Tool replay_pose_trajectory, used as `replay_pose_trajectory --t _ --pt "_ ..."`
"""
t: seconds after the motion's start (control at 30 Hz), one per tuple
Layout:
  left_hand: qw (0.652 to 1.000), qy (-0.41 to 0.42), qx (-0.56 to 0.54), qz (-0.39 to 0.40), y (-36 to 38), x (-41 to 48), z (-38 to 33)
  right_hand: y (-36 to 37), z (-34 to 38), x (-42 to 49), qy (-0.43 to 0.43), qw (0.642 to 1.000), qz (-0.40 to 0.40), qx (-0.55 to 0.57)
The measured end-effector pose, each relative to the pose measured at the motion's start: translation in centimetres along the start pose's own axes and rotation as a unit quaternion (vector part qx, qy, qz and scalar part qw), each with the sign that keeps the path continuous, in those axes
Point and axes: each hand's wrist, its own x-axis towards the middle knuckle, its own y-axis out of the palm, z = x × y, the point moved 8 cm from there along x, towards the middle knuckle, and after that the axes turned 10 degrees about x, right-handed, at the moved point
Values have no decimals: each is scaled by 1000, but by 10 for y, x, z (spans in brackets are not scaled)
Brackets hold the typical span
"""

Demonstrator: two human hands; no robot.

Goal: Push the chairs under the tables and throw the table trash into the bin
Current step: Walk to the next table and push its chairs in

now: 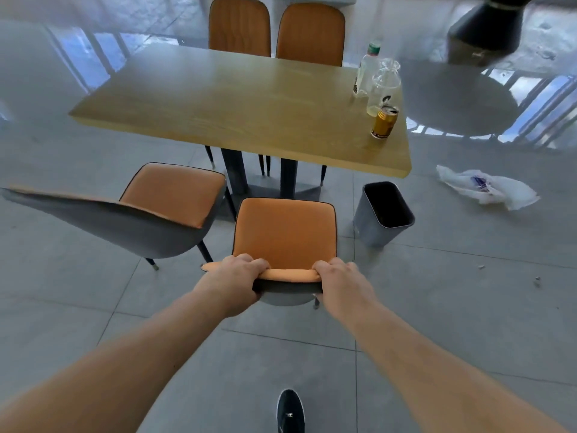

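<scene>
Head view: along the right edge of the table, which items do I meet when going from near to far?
Gold can → clear plastic bottle → bottle with the green cap, all standing on the wooden table.

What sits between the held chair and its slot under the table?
Nothing visible. Both hands, left and right, grip the chair by its backrest. The floor ahead to the table edge looks bare. The bin stands just right of the path, the second chair left.
</scene>
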Motion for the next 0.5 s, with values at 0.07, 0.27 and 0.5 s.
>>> replay_pose_trajectory --t 0.07,0.27,0.5 --pt "1000 6 3 17 -14 23 14 -6 8 23 12 1000 4 8" --pt "998 37 3 43 -41 63 52 -14 29 73 51 999 9 12" --pt "994 88 -56 35 -59 71 101 -8 69 94 162 982 61 -78"
